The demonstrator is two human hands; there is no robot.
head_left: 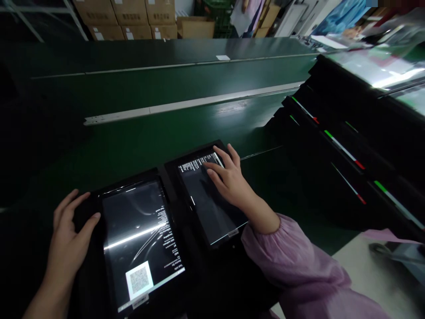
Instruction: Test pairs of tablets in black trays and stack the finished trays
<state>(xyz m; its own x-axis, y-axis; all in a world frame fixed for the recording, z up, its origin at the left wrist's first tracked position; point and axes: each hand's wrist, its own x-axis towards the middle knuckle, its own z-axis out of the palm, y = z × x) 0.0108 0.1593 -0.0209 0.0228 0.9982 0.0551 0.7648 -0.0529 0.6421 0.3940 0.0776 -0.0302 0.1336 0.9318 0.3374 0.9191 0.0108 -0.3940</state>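
Two tablets lie side by side in a black tray [170, 188]. The left tablet [128, 221] is lit and shows a QR code and lines of small text. My left hand [71, 230] rests at the tray's left edge beside that tablet, fingers apart and holding nothing. On the right tablet [209, 208], small white text runs along the far end of a dark screen. My right hand [229, 177] is over this screen with its fingers spread, and the fingertips are at or just above the text. Whether they touch the glass I cannot tell.
Dark trays [341, 133] are stacked high at the right, with plastic-covered items on top. Beyond my hands runs a green bench [166, 141] with a pale metal rail [199, 104]. Cardboard boxes [129, 13] and a person [245, 15] are behind it.
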